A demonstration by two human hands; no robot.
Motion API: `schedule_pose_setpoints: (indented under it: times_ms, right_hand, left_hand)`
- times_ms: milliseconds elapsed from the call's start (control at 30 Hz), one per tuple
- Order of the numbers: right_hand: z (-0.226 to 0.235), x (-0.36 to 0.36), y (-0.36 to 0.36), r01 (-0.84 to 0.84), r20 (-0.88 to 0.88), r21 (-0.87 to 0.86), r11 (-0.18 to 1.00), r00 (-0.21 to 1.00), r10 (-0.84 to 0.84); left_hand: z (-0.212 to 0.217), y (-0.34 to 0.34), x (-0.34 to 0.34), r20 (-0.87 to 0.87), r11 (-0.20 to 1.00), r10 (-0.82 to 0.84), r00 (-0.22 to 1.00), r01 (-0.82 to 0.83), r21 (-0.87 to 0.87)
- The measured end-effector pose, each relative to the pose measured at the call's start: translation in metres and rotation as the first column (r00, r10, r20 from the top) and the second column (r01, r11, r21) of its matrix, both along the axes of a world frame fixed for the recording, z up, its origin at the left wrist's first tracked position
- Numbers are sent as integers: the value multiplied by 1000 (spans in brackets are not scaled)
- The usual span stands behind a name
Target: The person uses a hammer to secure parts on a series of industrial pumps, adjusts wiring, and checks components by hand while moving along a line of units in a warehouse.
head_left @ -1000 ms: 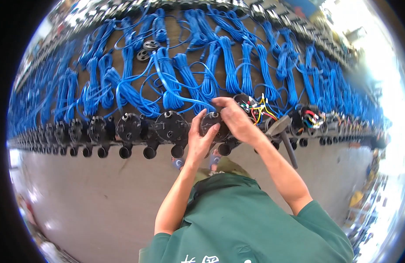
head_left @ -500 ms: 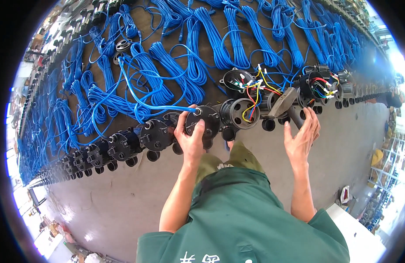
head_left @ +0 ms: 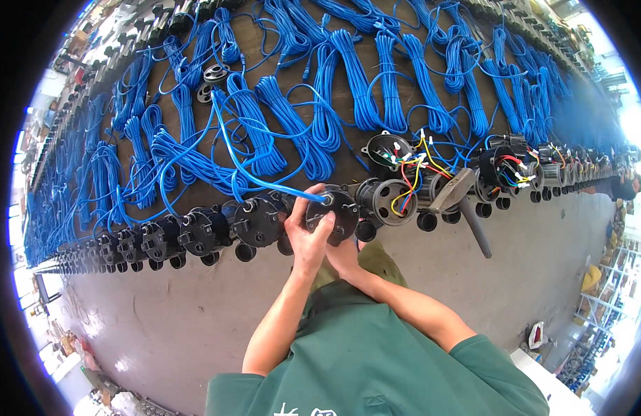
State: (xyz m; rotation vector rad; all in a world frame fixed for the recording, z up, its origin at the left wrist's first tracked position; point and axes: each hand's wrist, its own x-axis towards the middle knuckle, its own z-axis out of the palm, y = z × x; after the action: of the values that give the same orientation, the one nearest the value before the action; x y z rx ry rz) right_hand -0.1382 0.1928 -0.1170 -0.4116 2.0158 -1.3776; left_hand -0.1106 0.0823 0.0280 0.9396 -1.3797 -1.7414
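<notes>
**Both hands on one black housing at the bench edge**

Head view, looking down past a green shirt (head_left: pixel 376 360): the left hand (head_left: pixel 308 239) is wrapped over the near face of a round black housing (head_left: pixel 334 211), thumb pressed on its front and fingers curled round its left rim, so it grips the part firmly; the right hand (head_left: pixel 346 255) sits just below and behind, largely hidden by the left, and whether it clasps the housing's underside or only braces it cannot be told.

The housing stands in a long row of like black housings (head_left: pixel 195 232) lined along the front edge of the workbench (head_left: pixel 348 166); its short cylindrical axis points outward toward the person, and a blue cable (head_left: pixel 258 177) enters through a gland on top, running up and left into the coiled blue bundles (head_left: pixel 299 125) behind.

The part lies directly ahead of both hands, the left one nearer and above; just to its right stands an open housing with coloured wires (head_left: pixel 396 201) showing, and beyond that a grey-handled tool (head_left: pixel 459 197) leaning off the bench edge; grey floor (head_left: pixel 161 326) lies below.
</notes>
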Motion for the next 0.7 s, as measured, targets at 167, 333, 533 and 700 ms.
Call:
schedule_pose_setpoints:
  times_ms: [167, 333, 533, 700]
  right_hand:
    - [13, -8, 1, -71, -92, 165, 984, 992, 87]
    - [25, -18, -7, -68, -68, 132, 989, 995, 77]
    - [31, -24, -7, -116, -59, 100, 988, 991, 123]
    - [103, -68, 36, -562, 349, 309, 767, 817, 458]
  left_hand:
    - [1, -4, 0, -29, 996, 21, 999, -18, 91]
    - [1, -10, -4, 10, 992, 11, 1000, -12, 124]
    - [-1, -6, -11, 14, 997, 54, 998, -55, 52]
    - [-13, -5, -5, -27, 993, 72, 997, -69, 97]
